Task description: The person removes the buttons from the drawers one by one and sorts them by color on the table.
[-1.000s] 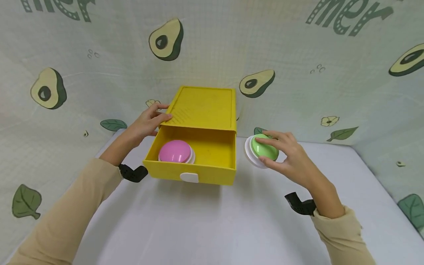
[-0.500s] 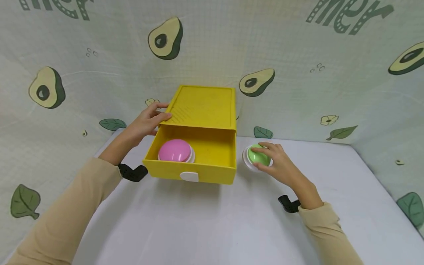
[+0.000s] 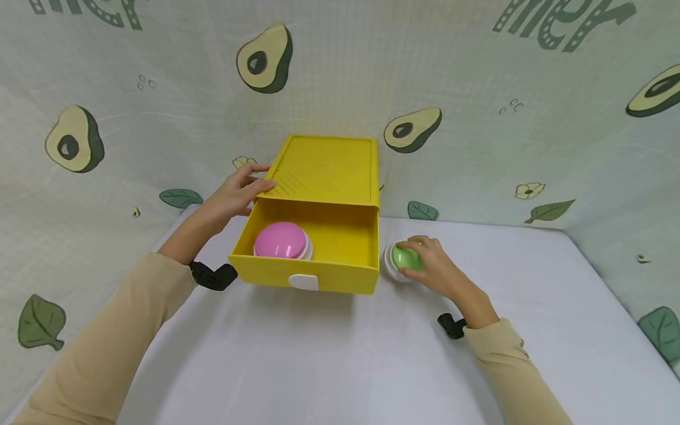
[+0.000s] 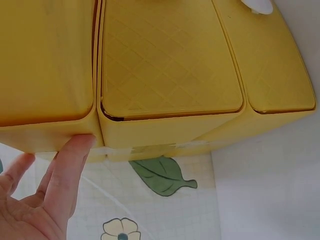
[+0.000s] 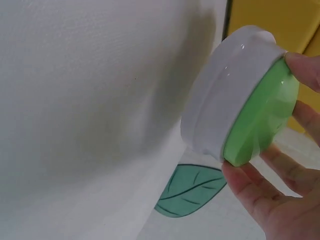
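Note:
My right hand (image 3: 438, 268) holds a round push button (image 3: 406, 258) by its green dome, fingers and thumb around the edge. Its white base (image 5: 220, 100) faces the table in the right wrist view, close over the surface and just right of the yellow drawer box (image 3: 329, 171). With extended fingers, my left hand (image 3: 234, 195) presses the box's upper left edge; the left wrist view shows fingertips (image 4: 82, 142) against its side. The box's drawer (image 3: 340, 277) is pulled out, and a pink push button (image 3: 280, 241) with a white base sits in its left part.
A white tab handle (image 3: 304, 283) is on the drawer front. The left wrist view shows further yellow drawer fronts (image 4: 170, 60) side by side. Behind the white table (image 3: 297, 366) hangs a cloth (image 3: 340, 77) printed with avocados and leaves.
My right hand has moved left and down with the green push button, bringing it close beside the drawer box. The left hand, the box and the pink button stay put.

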`<state>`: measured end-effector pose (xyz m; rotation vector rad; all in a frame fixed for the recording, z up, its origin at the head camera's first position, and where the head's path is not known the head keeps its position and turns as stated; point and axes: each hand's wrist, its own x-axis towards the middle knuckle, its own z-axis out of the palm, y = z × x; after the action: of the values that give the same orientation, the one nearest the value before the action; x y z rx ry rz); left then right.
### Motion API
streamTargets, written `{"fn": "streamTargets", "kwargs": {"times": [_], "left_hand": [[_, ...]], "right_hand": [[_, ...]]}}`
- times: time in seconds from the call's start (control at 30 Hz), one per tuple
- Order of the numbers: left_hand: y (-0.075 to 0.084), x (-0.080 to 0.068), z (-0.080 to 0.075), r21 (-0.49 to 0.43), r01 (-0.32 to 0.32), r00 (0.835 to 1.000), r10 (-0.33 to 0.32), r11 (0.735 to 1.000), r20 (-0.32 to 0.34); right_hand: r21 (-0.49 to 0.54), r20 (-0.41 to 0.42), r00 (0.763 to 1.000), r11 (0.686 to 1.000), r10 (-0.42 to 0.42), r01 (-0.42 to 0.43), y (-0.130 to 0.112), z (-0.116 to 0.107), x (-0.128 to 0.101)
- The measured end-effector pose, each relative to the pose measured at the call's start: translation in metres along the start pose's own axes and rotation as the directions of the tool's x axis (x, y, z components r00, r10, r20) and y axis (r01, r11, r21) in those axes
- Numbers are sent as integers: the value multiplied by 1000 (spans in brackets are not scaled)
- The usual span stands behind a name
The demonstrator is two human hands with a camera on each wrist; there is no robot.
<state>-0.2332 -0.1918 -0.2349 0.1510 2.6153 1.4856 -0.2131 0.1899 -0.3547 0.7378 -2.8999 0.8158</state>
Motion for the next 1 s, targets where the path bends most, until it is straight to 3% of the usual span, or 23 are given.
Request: {"fn": "streamTargets", "kwargs": {"times": [0.5, 0.73, 1.0], "left_hand": [[2, 0, 0, -17, -14, 1000, 15, 1000, 19], [2, 0, 1, -15, -11, 1000, 11, 1000, 19], [0, -1, 0, -1, -6, 1000, 6, 1000, 14]], "right_hand": [[-88, 50, 998, 996, 34, -30, 1, 9, 12], [-161, 150, 984, 985, 93, -68, -5, 8, 21], [-169, 231, 963, 980, 141, -102, -7, 7, 32]]}}
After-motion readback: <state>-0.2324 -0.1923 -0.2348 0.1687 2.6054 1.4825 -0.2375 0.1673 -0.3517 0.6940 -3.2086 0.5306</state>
